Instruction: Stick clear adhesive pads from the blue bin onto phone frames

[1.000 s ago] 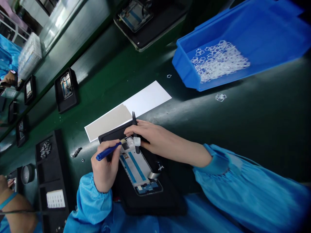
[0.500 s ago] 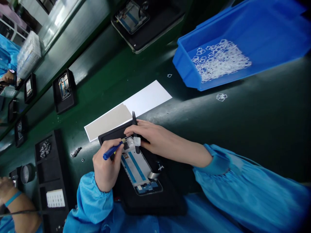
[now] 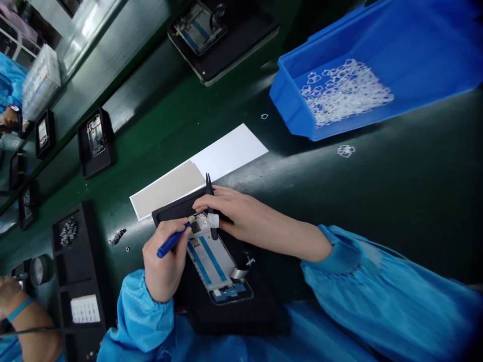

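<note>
In my left hand (image 3: 163, 259), fingers and thumb close round a blue pen-like tool (image 3: 171, 244) with a pale tip. That tip is at the upper end of an opened phone frame (image 3: 213, 259), which has two blue strips and a small circuit board at its near end. My right hand (image 3: 237, 211) keeps black tweezers (image 3: 209, 190) in its fingers, their points away from the phone and a whitish wrap near the other end. My right fingertips rest by the phone's upper edge, and what they touch there is partly hidden. The phone lies in a black tray (image 3: 241, 319).
Beyond the tray lies a white sheet with a beige strip (image 3: 169, 188). A blue bin (image 3: 292, 108) at upper right holds many small white frames. A black compartment tray (image 3: 73, 274) stands left, beside a co-worker's arm (image 3: 33, 322). More phones sit in black trays (image 3: 107, 156) farther off.
The blue tool has tilted slightly, its rear end shifting a little down and left with my left hand. My right hand and the phone stay nearly still; the view has shifted slightly.
</note>
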`<state>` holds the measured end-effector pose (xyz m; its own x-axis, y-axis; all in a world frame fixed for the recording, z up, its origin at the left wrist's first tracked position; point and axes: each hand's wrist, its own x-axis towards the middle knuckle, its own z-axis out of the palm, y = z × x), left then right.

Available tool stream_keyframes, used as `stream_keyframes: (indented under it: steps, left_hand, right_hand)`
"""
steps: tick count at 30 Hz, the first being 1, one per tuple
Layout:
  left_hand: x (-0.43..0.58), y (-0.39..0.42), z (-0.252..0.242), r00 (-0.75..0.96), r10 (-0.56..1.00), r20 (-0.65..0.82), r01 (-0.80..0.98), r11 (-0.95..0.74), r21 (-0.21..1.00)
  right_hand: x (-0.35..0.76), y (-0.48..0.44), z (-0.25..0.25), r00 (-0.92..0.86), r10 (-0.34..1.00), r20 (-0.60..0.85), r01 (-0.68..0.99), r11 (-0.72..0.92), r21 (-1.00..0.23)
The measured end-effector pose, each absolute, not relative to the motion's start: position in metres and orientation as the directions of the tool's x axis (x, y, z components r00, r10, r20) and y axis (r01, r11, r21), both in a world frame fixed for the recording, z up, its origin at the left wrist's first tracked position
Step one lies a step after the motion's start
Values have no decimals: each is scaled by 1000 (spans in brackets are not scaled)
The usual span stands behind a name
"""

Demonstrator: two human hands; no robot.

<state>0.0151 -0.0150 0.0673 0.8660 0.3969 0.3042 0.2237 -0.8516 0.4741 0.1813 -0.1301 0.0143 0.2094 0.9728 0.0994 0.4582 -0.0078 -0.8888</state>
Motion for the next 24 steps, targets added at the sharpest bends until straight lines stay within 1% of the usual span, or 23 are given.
stream_keyframes:
  steps: [4, 8, 11, 15, 17, 19, 20, 22, 24]
  left_hand:
    - [17, -15, 68, 890, 369, 267, 224, -865, 449]
    - [12, -13, 67, 883, 382, 273, 213, -844, 493]
    - [11, -12, 67, 887, 381, 261, 220, -845, 488]
    - [15, -11, 70, 923, 322, 210, 201, -869, 451]
    - [17, -11, 70, 935, 297, 194, 183, -873, 453]
    - [16, -10, 68, 931, 304, 201, 176, -858, 483]
    - [15, -10, 65, 919, 331, 215, 183, -840, 511]
    - [12, -8, 57, 860, 445, 252, 220, -767, 602]
    - [8, -5, 48, 755, 606, 250, 260, -627, 734]
  right_hand:
    - [181, -130, 17, 213, 973, 92, 456, -15, -890]
    - [182, -129, 21, 206, 974, 89, 469, -18, -883]
    - [181, -128, 19, 221, 968, 120, 473, 1, -881]
    - [180, -128, 16, 243, 961, 130, 466, 2, -885]
    - [180, -129, 16, 244, 962, 126, 463, -1, -887]
    - [180, -128, 16, 235, 963, 131, 464, 8, -886]
    - [180, -128, 17, 228, 965, 132, 468, 10, -884]
    - [181, -127, 19, 222, 966, 133, 481, 10, -877]
    - [181, -126, 21, 223, 966, 129, 490, 3, -872]
